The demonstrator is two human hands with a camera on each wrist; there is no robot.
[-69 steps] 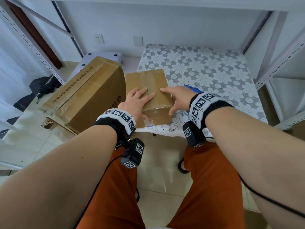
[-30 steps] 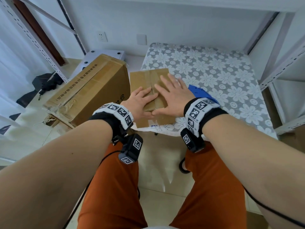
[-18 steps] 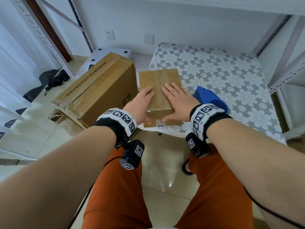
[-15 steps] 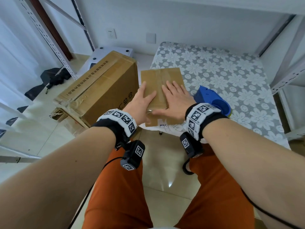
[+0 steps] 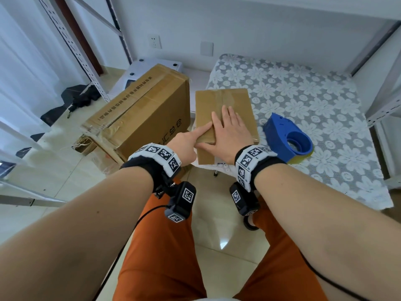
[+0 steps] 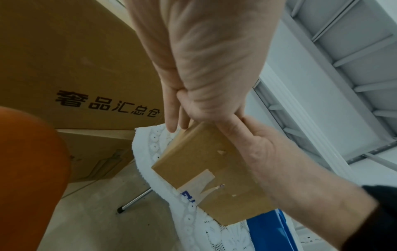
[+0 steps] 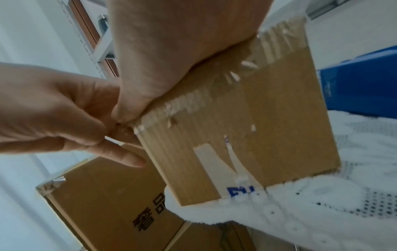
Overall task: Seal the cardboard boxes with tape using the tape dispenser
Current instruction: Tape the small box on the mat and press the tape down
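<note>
A small cardboard box (image 5: 238, 105) with brown tape along its top seam sits on the near left corner of the table. My right hand (image 5: 227, 129) lies flat on the box's top, fingers straight. My left hand (image 5: 188, 142) is at the box's near left edge; its index finger reaches onto the top and the other fingers hang loosely beside the box's side (image 6: 171, 118). In the right wrist view the box's front face (image 7: 257, 135) shows torn tape ends. The blue tape dispenser (image 5: 286, 137) lies on the cloth just right of the box, untouched.
A large taped cardboard box (image 5: 147, 114) stands on the floor against the table's left side. The table (image 5: 303, 94) has a white flowered lace cloth. Metal shelf uprights rise at the left (image 5: 71, 46) and right (image 5: 386, 101). A black object (image 5: 80, 98) lies on the floor.
My left hand has slid off the box's top to its near left edge, leaving only the index finger on it. The right hand stays flat on top.
</note>
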